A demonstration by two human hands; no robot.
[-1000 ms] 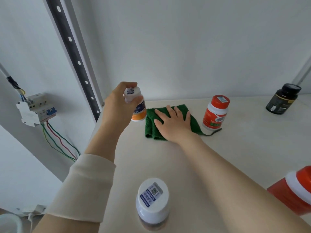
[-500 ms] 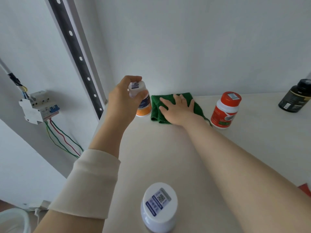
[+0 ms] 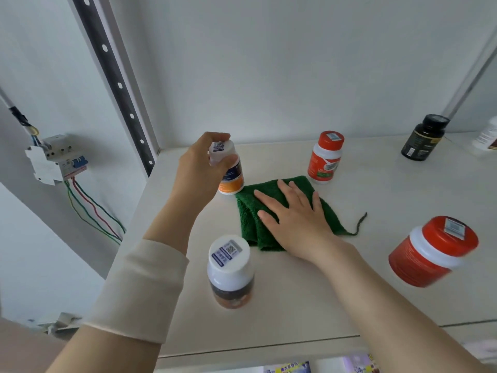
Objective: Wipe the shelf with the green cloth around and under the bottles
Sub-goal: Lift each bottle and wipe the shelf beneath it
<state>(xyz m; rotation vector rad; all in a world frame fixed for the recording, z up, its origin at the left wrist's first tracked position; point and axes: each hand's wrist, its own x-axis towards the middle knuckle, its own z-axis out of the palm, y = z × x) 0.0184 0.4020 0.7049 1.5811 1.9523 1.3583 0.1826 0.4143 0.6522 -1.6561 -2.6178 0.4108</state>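
A folded green cloth (image 3: 250,216) lies on the cream shelf (image 3: 295,305), near its middle. My right hand (image 3: 293,219) presses flat on the cloth with fingers spread. My left hand (image 3: 199,173) grips a small white-capped bottle with an orange and blue label (image 3: 228,173) by its top, held just left of the cloth's far corner. Whether that bottle touches the shelf I cannot tell. A white-lidded bottle (image 3: 230,273) stands near the front edge, close to the cloth's near corner.
An orange bottle with a red cap (image 3: 325,157) stands behind the cloth. A big red jar (image 3: 430,251) stands at the right. A black bottle (image 3: 425,138) and a white container (image 3: 488,137) stand far right. A black perforated upright (image 3: 115,84) borders the shelf's left side.
My right hand has dragged the cloth from the back wall toward the front and middle of the shelf. My left hand still holds the same bottle. The camera has tipped down.
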